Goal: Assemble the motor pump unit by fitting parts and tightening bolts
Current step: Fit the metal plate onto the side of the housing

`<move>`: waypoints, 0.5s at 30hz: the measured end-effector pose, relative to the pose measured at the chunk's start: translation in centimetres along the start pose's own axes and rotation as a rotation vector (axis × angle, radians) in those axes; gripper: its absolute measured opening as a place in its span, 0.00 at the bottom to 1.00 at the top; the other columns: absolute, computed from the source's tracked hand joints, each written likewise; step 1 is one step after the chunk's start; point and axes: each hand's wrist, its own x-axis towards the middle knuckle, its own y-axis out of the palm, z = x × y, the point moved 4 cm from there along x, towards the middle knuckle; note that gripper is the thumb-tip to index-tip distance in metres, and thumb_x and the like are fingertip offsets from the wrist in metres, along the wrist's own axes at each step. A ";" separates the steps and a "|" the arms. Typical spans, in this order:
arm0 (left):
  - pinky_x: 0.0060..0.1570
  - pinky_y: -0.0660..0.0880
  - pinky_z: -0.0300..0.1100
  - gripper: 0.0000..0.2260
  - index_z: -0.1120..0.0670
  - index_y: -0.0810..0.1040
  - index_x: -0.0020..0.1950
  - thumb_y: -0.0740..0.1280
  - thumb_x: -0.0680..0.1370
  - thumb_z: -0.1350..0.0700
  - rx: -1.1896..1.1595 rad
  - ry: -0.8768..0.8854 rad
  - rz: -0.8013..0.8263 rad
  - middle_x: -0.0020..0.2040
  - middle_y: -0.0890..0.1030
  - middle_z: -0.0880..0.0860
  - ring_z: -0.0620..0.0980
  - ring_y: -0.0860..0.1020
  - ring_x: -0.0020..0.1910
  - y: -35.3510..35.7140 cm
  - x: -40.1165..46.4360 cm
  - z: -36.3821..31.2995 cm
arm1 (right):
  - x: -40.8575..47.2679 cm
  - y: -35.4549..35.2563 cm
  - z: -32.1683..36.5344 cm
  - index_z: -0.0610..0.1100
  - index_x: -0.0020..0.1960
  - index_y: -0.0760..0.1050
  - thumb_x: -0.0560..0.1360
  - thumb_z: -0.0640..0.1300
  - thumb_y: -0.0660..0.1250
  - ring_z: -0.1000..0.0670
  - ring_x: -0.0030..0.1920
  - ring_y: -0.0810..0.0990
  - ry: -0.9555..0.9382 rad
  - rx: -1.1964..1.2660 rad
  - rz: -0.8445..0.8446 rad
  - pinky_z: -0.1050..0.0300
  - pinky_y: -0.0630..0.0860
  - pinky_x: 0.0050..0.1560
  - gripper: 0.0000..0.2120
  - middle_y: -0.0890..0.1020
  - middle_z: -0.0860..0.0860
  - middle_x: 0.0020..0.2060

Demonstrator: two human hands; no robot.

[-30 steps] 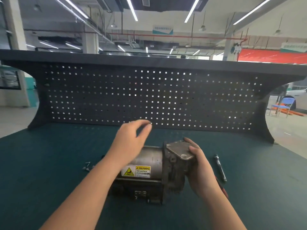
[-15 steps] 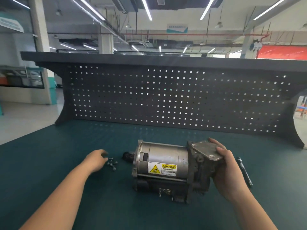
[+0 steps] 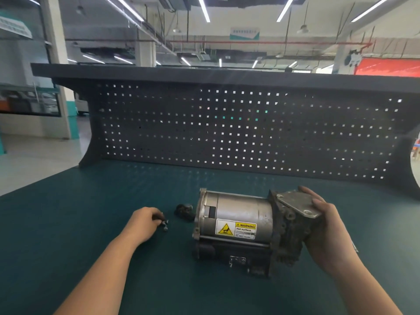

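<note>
Motor pump unit (image 3: 247, 228) lying on its side on the green bench mat (image 3: 68, 223), warning label facing the viewer. The right hand (image 3: 327, 228) curls around its pump end, thumb on the metal plate (image 3: 297, 202). The left hand (image 3: 143, 225), fingers bent, pinches at small bolts (image 3: 165, 224) left of the unit.
</note>
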 end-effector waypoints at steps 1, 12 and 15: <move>0.55 0.71 0.38 0.07 0.54 0.83 0.52 0.66 0.79 0.62 0.003 0.002 -0.001 0.56 0.82 0.53 0.48 0.77 0.53 0.0 0.1 0.0 | 0.0 0.0 0.0 0.50 0.61 0.77 0.80 0.46 0.52 0.51 0.44 0.83 0.002 -0.002 -0.001 0.53 0.71 0.43 0.17 0.84 0.47 0.51; 0.59 0.67 0.36 0.18 0.45 0.75 0.68 0.59 0.82 0.61 0.213 0.165 0.209 0.63 0.72 0.48 0.47 0.72 0.61 1.3 0.3 -1.0 | -0.1 -0.1 -0.1 0.51 0.61 0.77 0.80 0.47 0.52 0.52 0.42 0.83 0.013 -0.005 0.000 0.53 0.71 0.41 0.17 0.85 0.48 0.51; 0.58 0.68 0.36 0.16 0.48 0.78 0.66 0.61 0.81 0.61 0.231 0.192 0.182 0.59 0.74 0.48 0.47 0.73 0.58 1.3 0.3 -1.2 | 0.0 -0.2 0.0 0.50 0.61 0.77 0.80 0.47 0.52 0.53 0.41 0.83 0.012 -0.004 -0.003 0.53 0.71 0.40 0.18 0.85 0.48 0.50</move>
